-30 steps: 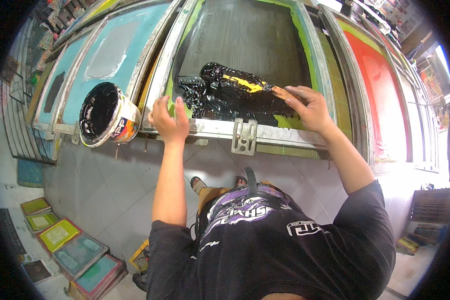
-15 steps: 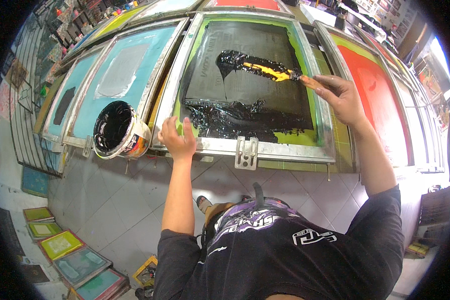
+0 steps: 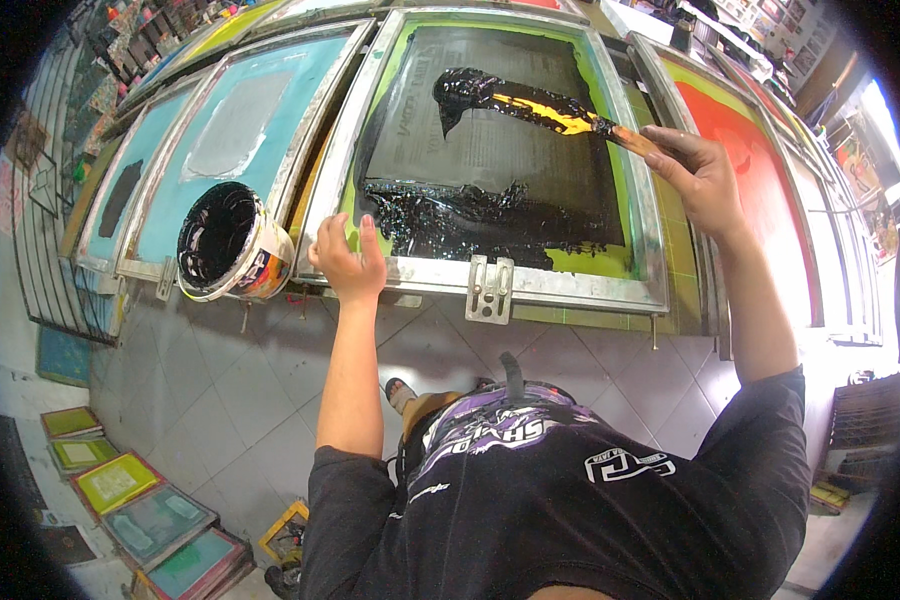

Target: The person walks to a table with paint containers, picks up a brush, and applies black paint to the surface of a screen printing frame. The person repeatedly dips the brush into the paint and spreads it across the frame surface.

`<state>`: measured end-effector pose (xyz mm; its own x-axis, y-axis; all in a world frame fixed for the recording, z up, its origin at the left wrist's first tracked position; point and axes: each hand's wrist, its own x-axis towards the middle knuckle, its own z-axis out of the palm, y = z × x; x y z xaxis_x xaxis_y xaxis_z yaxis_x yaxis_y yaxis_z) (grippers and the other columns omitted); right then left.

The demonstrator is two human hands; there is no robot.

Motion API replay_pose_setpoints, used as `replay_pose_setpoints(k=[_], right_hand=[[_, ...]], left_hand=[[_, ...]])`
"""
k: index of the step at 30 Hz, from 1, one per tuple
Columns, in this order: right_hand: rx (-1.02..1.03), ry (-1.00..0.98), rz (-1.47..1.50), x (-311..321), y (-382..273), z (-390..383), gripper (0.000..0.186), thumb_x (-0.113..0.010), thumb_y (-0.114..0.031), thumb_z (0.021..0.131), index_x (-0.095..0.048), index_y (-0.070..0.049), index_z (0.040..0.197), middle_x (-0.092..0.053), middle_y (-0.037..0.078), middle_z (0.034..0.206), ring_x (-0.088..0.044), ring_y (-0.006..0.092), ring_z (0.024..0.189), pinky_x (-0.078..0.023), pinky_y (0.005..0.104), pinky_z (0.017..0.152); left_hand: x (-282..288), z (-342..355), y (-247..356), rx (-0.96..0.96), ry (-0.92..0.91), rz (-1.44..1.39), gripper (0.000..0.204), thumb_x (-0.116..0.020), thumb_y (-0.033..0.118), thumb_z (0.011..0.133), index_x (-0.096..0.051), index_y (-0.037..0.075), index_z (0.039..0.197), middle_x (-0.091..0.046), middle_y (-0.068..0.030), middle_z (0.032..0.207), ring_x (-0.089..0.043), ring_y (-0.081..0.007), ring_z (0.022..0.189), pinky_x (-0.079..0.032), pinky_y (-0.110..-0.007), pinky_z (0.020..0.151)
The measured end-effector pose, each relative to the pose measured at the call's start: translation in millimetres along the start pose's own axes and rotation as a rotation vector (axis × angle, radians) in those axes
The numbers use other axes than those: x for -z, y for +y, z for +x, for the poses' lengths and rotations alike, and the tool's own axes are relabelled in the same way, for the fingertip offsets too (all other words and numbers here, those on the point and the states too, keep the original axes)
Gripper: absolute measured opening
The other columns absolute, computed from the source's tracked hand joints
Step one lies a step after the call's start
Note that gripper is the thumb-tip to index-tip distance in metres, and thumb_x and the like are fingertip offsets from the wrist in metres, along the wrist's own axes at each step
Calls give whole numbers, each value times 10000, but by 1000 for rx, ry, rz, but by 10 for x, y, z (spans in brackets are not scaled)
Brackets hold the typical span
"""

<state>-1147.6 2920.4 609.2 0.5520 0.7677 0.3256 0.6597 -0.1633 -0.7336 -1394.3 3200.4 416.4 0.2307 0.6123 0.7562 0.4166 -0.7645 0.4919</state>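
My right hand (image 3: 698,180) pinches the wooden handle of an ink spatula (image 3: 540,112). Its yellow blade and broad tip are coated in thick black ink, and it is held across the screen printing frame (image 3: 560,290). A point of ink hangs from the tip. On the green-edged mesh (image 3: 490,140), a thick glossy band of black ink (image 3: 470,220) lies along the near side. My left hand (image 3: 350,262) rests at the frame's near left corner, thumb raised and apart from the fingers. Left of it, a tilted white bucket (image 3: 260,262) shows black ink inside.
Blue-meshed screens (image 3: 300,70) lie to the left, and a red-meshed screen (image 3: 750,180) to the right. A metal hinge plate (image 3: 490,290) sticks out from the near frame edge. Several small screens (image 3: 160,530) lie on the floor at lower left.
The ink strand under the spatula tip has shortened to a stubby point. My right hand has shifted slightly right with the spatula. My left hand stays at the frame corner.
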Motion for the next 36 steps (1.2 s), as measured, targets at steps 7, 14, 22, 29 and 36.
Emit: replay_pose_setpoints(k=[7, 14, 22, 29, 36], right_hand=[[49, 45, -5, 1, 14, 15, 355, -648, -194, 810, -601, 25, 1085, -651, 121, 989, -594, 139, 902, -460, 272, 809], [-50, 7, 51, -345, 249, -189, 387, -655, -234, 811, -599, 35, 1082, -647, 128, 1014, -593, 148, 918, -461, 280, 817], [-84, -154, -261, -819, 598, -577, 347, -654, -217, 799, -612, 31, 1038, -626, 150, 838, -601, 218, 771, -452, 293, 684], [-87, -23, -82, -759, 578, -533, 336, -646, -168, 797, -605, 36, 1061, -643, 145, 936, -602, 175, 837, -456, 280, 758], [-83, 20, -35, -557, 539, -382, 355, -649, -186, 804, -602, 27, 1083, -649, 149, 988, -596, 154, 905, -446, 272, 812]], left_hand=[[-19, -8, -32, 38, -24, -58, 334, -547, 332, 835, -557, 25, 969, -574, -123, 991, -534, -281, 930, -285, -452, 861], [22, 19, 12, 52, -25, -35, 344, -539, 340, 836, -568, 13, 938, -579, -120, 960, -537, -285, 891, -293, -444, 838], [1, 18, 0, 10, -14, -47, 337, -551, 336, 831, -568, 15, 932, -577, -113, 957, -537, -277, 882, -298, -420, 822], [18, 21, -7, 41, -43, -44, 343, -557, 339, 829, -572, 15, 940, -577, -110, 960, -537, -276, 888, -300, -418, 837], [13, 37, 15, 55, -54, -29, 354, -545, 342, 832, -573, 8, 946, -581, -124, 965, -537, -283, 899, -295, -429, 849]])
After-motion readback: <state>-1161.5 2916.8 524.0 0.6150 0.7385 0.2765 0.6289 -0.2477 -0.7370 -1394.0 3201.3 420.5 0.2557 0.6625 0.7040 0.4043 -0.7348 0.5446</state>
